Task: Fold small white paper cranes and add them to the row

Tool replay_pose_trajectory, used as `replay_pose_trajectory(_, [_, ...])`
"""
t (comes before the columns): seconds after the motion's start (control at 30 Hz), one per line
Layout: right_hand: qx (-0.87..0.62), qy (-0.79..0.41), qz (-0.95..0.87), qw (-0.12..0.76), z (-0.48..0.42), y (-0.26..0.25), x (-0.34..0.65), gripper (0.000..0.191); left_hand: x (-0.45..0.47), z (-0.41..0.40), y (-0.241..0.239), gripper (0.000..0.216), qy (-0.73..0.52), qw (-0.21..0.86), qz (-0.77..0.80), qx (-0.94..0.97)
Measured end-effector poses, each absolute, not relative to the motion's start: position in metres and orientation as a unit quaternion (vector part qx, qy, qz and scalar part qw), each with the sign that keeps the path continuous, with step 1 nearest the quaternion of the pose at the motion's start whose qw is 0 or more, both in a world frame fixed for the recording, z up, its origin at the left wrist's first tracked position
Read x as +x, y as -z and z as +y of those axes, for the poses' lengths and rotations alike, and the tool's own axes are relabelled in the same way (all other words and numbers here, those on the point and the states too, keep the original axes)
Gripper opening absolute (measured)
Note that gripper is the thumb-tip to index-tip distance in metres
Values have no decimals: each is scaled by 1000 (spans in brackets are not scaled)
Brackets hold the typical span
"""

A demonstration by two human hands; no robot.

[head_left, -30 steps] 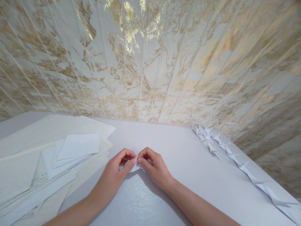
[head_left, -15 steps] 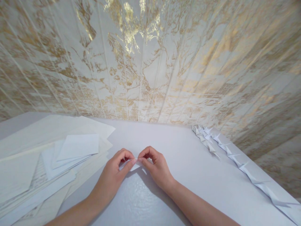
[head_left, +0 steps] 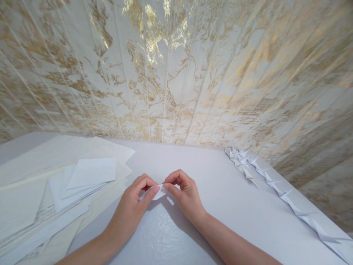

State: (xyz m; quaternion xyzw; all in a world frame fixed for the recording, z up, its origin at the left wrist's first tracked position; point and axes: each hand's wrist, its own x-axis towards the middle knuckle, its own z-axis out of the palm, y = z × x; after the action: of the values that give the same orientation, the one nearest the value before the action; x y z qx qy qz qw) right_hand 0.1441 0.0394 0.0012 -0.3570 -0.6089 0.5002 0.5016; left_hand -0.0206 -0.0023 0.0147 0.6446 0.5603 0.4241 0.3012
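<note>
Both of my hands meet over the middle of a white table [head_left: 220,206]. My left hand [head_left: 138,202] and my right hand [head_left: 183,191] pinch a small folded piece of white paper [head_left: 157,193] between thumbs and forefingers. The paper is held just above the tabletop and is mostly hidden by my fingers. Its shadow falls on the table under my hands.
A loose pile of white and cream paper sheets [head_left: 55,184] covers the left of the table. A row of several folded white paper pieces [head_left: 275,187] runs along the right edge. A wall with gold-patterned covering [head_left: 176,73] rises right behind the table.
My right hand has lifted slightly and drawn a little to the right. The small paper now shows a bit more between my fingertips. The left hand has barely moved.
</note>
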Motion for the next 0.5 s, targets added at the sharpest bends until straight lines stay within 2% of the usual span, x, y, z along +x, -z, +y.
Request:
replay_pose_trajectory(0.3, [-347,-545,-554,525,42,3,142,7,-20,-4,-13,26,-449,294,550,640])
replay_pose_trajectory(0.4, [-378,-530,-531,542,55,1,152,6,-22,-3,-14,26,-456,297,557,627])
replay_pose_trajectory(0.5, [-397,-500,-510,576,66,0,161,14,-25,-2,-17,26,-463,293,571,612])
